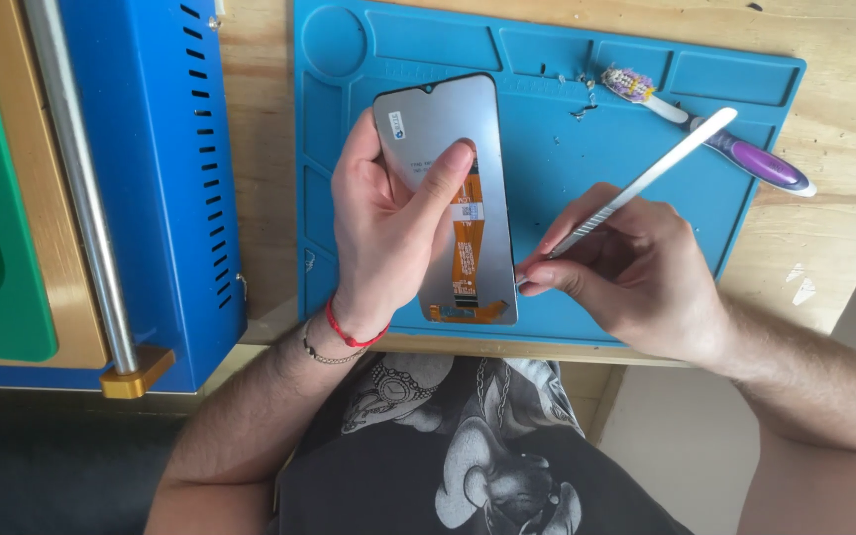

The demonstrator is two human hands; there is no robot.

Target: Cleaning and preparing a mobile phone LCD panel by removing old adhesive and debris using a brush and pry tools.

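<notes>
The left hand (383, 223) grips a phone screen panel (443, 129) from its left edge, thumb pressed across the grey back, and holds it tilted over the blue silicone work mat (587, 168). An orange flex cable (468, 243) runs down the panel's back to its lower edge. The right hand (626, 272) is closed around a thin metal pry tool (646, 178), pinched between thumb and fingers like a pen; the tool's tip meets the panel's right edge near the bottom, and its flat upper end points up and to the right.

The mat lies on the wooden desk (844, 89) and has shallow moulded compartments along its top edge. The round one and the rectangular ones beside it hold nothing that can be made out; a few small crumbs of debris (582, 104) lie around the dividing ridges near the right-hand compartments. A toothbrush (715, 134) with a purple handle and soiled bristles rests across the mat's upper right corner, its handle reaching onto the desk.

To the left stands a blue machine housing (160, 178) with vent slots and a metal rod (76, 178).
</notes>
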